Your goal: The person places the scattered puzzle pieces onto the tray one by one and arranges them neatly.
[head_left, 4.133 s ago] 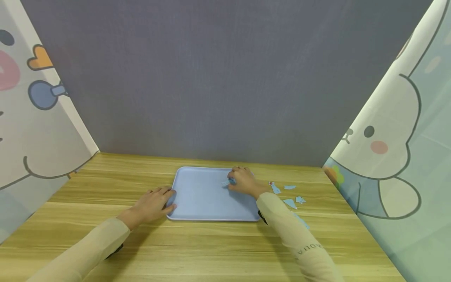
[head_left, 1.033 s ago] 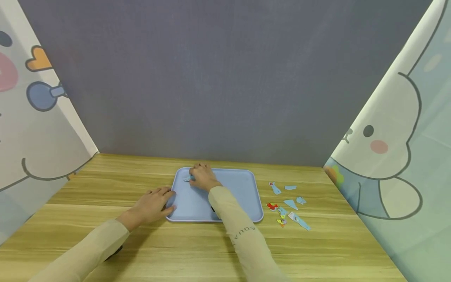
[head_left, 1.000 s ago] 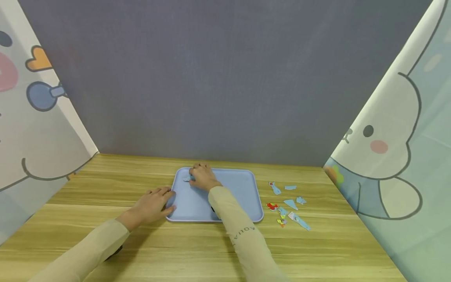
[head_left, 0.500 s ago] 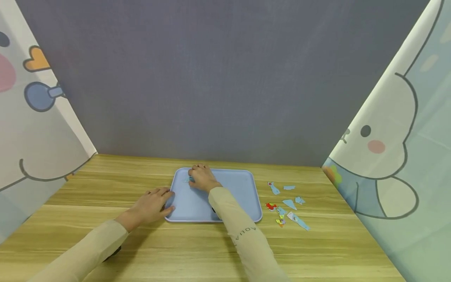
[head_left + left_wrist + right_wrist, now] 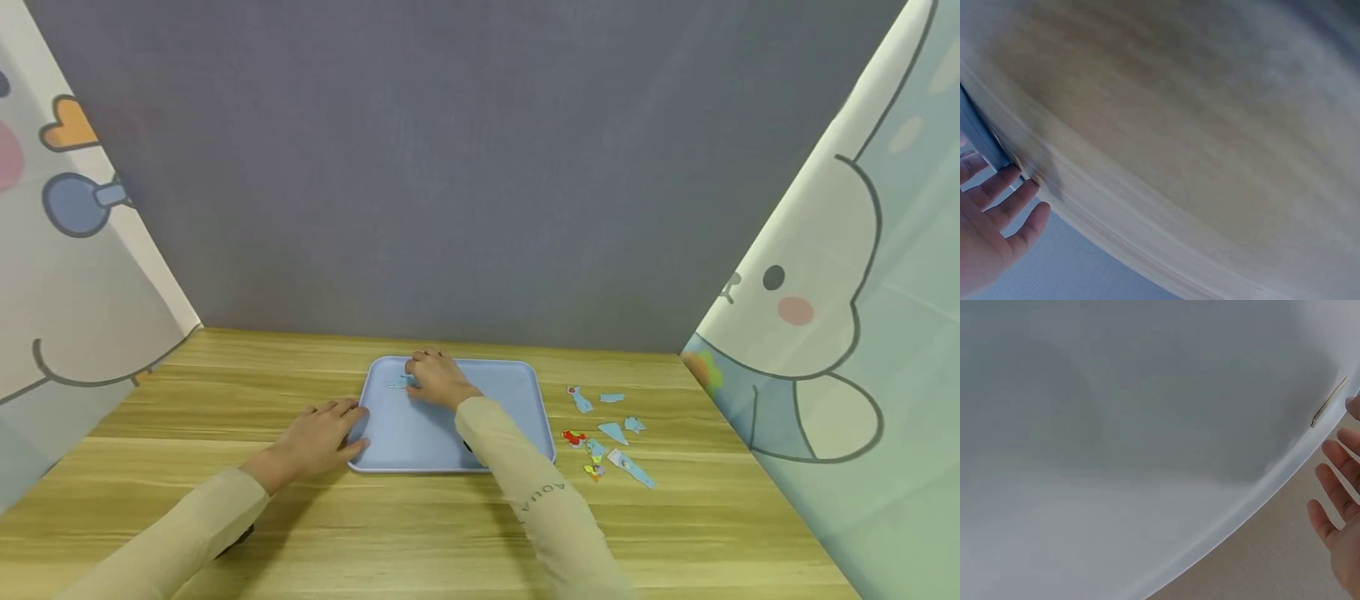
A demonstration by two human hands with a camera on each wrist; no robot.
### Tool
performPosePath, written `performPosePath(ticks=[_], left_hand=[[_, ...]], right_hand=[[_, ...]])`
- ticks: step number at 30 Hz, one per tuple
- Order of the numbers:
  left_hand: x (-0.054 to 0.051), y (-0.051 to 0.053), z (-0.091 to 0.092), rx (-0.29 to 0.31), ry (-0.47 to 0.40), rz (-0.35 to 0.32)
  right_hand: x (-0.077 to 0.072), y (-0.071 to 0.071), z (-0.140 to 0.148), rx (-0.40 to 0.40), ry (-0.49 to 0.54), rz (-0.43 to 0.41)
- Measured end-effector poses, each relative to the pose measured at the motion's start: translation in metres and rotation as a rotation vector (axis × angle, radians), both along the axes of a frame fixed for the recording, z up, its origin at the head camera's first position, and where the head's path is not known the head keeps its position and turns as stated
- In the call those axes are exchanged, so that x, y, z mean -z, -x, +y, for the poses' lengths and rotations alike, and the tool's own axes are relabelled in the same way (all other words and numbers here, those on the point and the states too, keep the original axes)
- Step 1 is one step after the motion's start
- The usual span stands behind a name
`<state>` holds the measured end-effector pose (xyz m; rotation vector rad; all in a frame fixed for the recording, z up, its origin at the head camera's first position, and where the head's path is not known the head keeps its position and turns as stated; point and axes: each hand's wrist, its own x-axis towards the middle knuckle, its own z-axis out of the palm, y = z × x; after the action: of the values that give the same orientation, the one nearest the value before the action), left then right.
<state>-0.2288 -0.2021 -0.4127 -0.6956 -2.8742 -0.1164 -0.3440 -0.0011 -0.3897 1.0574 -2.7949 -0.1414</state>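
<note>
In the head view, my left hand (image 5: 321, 437) rests at the left edge of the light blue tray (image 5: 450, 458), its fingers and thumb touching the rim. The left wrist view shows those fingers (image 5: 1019, 197) loosely bent against the tray's side. My right hand (image 5: 438, 379) is low over the tray's far left part. Beside its fingertips lies a flat pale blue cut-out piece (image 5: 397, 383), partly hidden by the hand. In the right wrist view, a thin flat piece (image 5: 1329, 403) lies near the tray edge, with the right fingers (image 5: 1338, 487) spread and apart from it.
Right of the tray, several flat cut-out pieces lie on the wooden table (image 5: 420, 533): a red one (image 5: 573, 437), a long strip (image 5: 632, 468), a triangle (image 5: 613, 432) and smaller blue ones. A grey panel (image 5: 442, 183) stands behind, and printed cloths (image 5: 817, 333) flank the table.
My right hand has carried a blue piece from the tray's right side to its far left corner. It has since shifted slightly right, and more of the piece shows. My left hand has stayed put.
</note>
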Motion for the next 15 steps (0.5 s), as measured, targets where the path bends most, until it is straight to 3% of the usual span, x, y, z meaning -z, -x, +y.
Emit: performPosePath(ticks=[15], left_hand=[[0.002, 0.001, 0.001, -0.003, -0.009, 0.021]], right_hand=[[-0.002, -0.01, 0.029, -0.032, -0.021, 0.015]])
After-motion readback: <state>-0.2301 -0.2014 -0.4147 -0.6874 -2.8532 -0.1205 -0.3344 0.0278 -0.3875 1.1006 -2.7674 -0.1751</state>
